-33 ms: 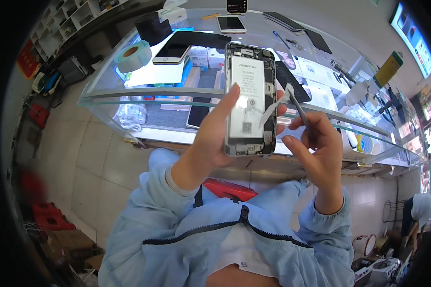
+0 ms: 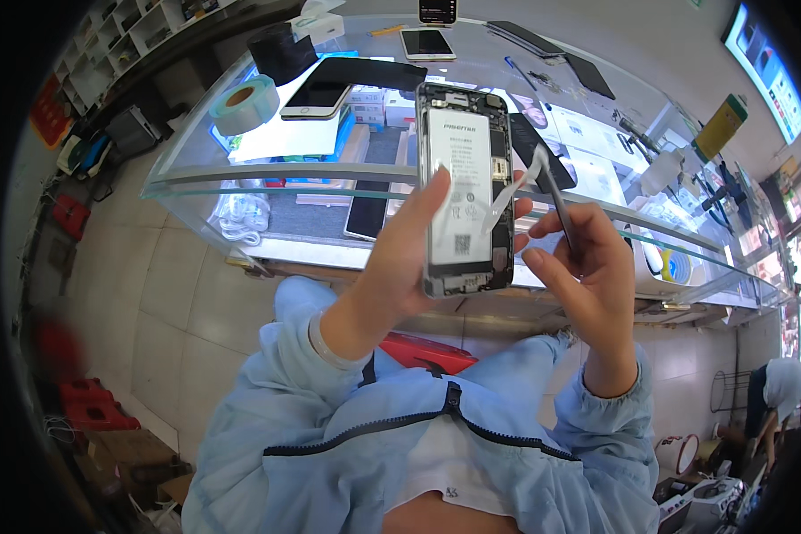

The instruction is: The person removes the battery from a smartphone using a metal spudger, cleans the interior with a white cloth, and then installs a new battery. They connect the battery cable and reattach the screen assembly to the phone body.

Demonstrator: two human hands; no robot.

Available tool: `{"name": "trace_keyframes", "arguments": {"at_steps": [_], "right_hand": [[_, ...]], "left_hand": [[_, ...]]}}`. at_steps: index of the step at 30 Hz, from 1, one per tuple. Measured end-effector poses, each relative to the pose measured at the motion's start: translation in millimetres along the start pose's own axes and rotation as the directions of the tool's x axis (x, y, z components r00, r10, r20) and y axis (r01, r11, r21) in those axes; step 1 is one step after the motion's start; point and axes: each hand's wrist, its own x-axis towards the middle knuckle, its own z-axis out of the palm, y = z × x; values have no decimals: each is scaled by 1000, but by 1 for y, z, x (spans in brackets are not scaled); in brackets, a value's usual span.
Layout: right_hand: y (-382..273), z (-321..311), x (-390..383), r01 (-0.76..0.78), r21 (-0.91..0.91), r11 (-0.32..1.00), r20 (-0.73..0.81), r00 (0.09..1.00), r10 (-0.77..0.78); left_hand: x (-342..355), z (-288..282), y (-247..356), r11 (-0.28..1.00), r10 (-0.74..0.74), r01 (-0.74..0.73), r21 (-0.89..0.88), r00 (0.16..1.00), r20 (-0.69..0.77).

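My left hand (image 2: 399,245) grips an opened smartphone (image 2: 500,254) upright, its thumb on the near left edge and fingertips round the right side. Inside the phone lies a white battery (image 2: 461,191) with printed text and a square code; dark circuit parts surround it. My right hand (image 2: 589,267) is closed on a pair of grey metal tweezers (image 2: 558,209). At their tip a thin, whitish, see-through strip of film (image 2: 514,191) is pinched, and it runs down across the battery's right edge. Whether the strip's lower end is stuck to the battery I cannot tell.
A glass display counter (image 2: 285,182) stands before me. On it are a tape roll (image 2: 244,104), a white-framed phone (image 2: 316,100), another phone (image 2: 427,44), dark panels (image 2: 589,76) and a yellow-green bottle (image 2: 721,126). A red stool (image 2: 427,350) is under me. Someone bends over (image 2: 779,396) at far right.
The phone has tilted slightly and sits a little lower. The film and tweezers tip have shifted slightly up and to the right. Both hands keep their hold.
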Motion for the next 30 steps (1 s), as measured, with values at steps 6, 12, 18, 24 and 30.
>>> {"name": "trace_keyframes", "arguments": {"at_steps": [6,12,18,24,30], "right_hand": [[7,18,-5,-136,321,937,107,988,107],[11,30,-4,-33,136,990,7,999,33],[7,35,2,-91,130,987,35,996,87],[2,43,-1,-38,98,994,-12,999,40],[5,52,-9,-72,323,944,-59,994,96]], "left_hand": [[-12,0,-31,949,264,-246,198,962,-72],[-15,-6,-45,950,303,-295,100,950,-78],[-20,-15,-54,923,324,-309,228,946,-30],[-17,-14,-55,893,386,-371,255,922,-11],[-20,-8,-55,847,452,-443,295,891,39]]}}
